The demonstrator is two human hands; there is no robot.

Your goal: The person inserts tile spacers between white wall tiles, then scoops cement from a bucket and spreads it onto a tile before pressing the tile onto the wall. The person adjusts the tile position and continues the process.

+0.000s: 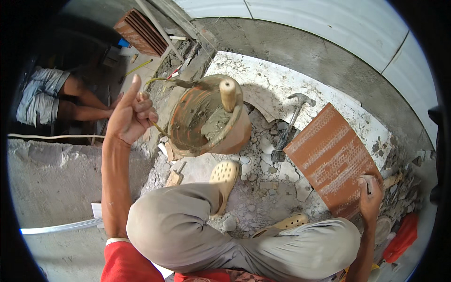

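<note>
My left hand [134, 113] is closed around the thin wire handle [161, 129] of a mortar bucket [237, 136], its thumb pointing up. The bucket tilts and has wet grey mortar [217, 123] inside. A trowel's round wooden handle [229, 96] sticks up over the rim; its blade is not clearly visible. On the right, my right hand [371, 195] grips the near right edge of a reddish-brown tile [329, 157]. The tile's ribbed back, streaked with white, faces up. A claw hammer [296, 113] lies just beyond the tile.
Rubble [263, 174] covers the ground around my clogs [224, 178]. A dusty white board [277, 77] lies along the tiled wall [329, 23]. Stacked tiles [141, 33] stand at the far left, where another person [61, 96] crouches. A concrete ledge [70, 178] runs along my left.
</note>
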